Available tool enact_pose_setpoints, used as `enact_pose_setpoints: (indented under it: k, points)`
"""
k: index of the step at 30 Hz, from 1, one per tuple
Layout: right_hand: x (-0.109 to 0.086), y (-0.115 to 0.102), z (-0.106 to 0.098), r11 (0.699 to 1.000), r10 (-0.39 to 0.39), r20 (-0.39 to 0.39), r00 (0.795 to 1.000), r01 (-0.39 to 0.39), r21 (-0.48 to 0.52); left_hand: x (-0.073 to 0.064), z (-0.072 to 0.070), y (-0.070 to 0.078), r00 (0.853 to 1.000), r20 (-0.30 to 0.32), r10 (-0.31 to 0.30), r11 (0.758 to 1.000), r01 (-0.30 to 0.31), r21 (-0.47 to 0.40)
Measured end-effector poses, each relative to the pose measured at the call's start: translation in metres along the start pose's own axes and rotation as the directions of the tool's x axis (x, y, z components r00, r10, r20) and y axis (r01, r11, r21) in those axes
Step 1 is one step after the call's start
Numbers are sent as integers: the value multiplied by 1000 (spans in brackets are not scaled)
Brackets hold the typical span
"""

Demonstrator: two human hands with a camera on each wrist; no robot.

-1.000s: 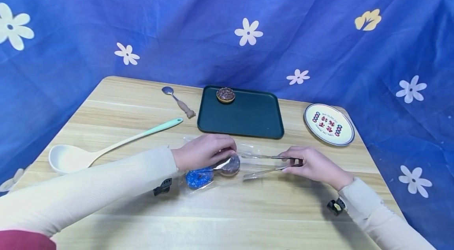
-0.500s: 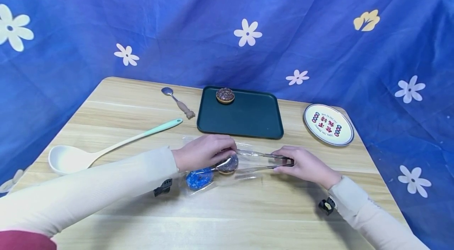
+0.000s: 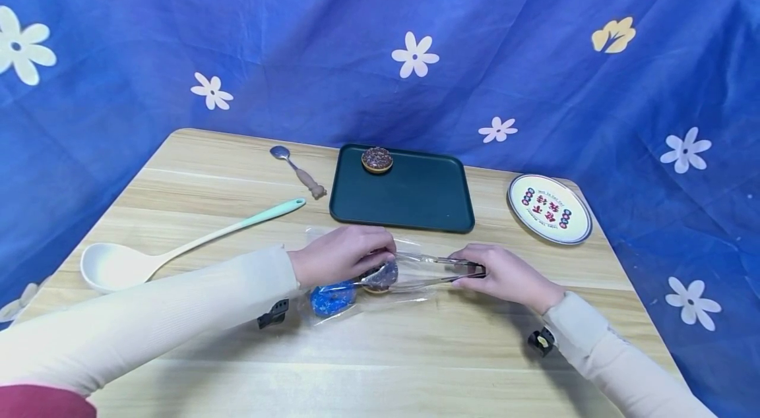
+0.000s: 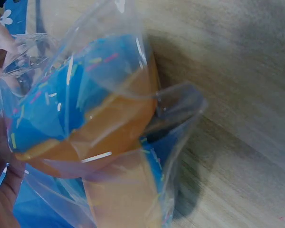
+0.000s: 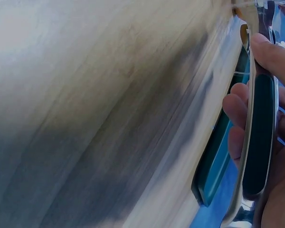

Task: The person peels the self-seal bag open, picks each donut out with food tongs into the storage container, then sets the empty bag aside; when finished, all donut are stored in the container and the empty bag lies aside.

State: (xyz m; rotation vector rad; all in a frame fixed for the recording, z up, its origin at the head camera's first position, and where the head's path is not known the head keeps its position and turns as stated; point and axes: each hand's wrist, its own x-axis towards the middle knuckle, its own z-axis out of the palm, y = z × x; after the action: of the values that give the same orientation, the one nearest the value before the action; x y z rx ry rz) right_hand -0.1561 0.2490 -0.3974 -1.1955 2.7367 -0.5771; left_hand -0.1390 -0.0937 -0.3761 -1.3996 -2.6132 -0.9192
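Left hand fingers grip the clear bag, blue donut and brown donut inside, on the near side of the tray. Right hand fingers grip tongs, arms apart, reaching toward the brown donut; can't tell if touching.

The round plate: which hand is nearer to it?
Right. The right hand is in front and left of the plate; the left hand is farther left, holding the bag.

From over here I see cream sleeves with wide cuffs, dark-red cloth beside the left one, black devices at both wrists.
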Motion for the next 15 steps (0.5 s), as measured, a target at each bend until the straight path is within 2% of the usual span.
enact_pose_setpoints:
  k: [6, 15]
  points:
    - [2, 2, 3, 997, -47, -15, 999, 48, 60, 0, 0, 0, 1000, 2, -17, 1000, 17, 12]
    - [-2, 4, 1, 991, 7, -34, 999, -2, 134, 0, 0, -2, 1000, 1, -13, 1000, 13, 15]
